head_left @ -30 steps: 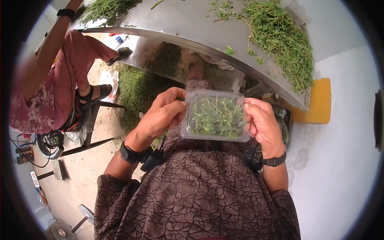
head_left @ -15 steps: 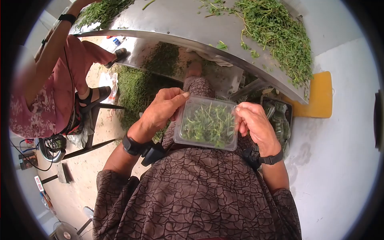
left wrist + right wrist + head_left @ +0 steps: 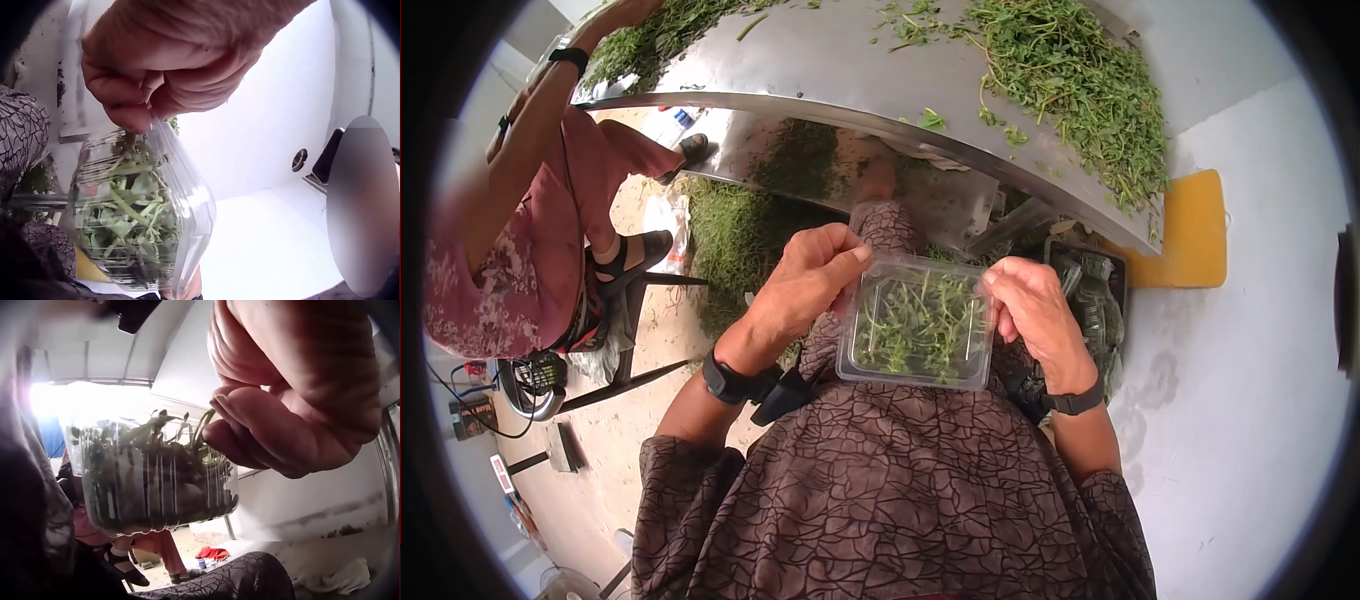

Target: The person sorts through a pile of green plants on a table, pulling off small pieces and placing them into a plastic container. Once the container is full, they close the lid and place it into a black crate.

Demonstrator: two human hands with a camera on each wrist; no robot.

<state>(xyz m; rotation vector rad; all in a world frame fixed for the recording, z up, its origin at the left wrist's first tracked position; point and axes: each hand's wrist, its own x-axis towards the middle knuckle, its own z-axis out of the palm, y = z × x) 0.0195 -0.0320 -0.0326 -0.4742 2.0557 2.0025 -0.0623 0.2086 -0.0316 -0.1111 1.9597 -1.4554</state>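
A clear plastic clamshell box (image 3: pixel 912 379) is held up in front of the torso, with cut leafy green stems (image 3: pixel 922 325) visible through its plastic. My left hand (image 3: pixel 808 278) pinches its far left corner between thumb and fingers. At the far right corner, my right hand (image 3: pixel 1038 312) pinches the edge with thumb and index finger. In the left wrist view the lid and base rims (image 3: pixel 199 212) lie together along the side. The right wrist view shows the ribbed base wall (image 3: pixel 159 515) with stems against it, just beside the right fingertips (image 3: pixel 219 434).
A metal table (image 3: pixel 840 60) stands ahead, bearing a large heap of greens (image 3: pixel 1080 100) at right. More clear boxes (image 3: pixel 1090 300) sit in a dark crate by the right knee. Another person (image 3: pixel 510 240) sits at left. Greens (image 3: pixel 735 240) are piled under the table; a yellow board (image 3: pixel 1200 230) leans on the wall.
The box has come slightly left and closer to the body, both hands moving with it and keeping their hold at its corners. The other person's arm has shifted over the table.
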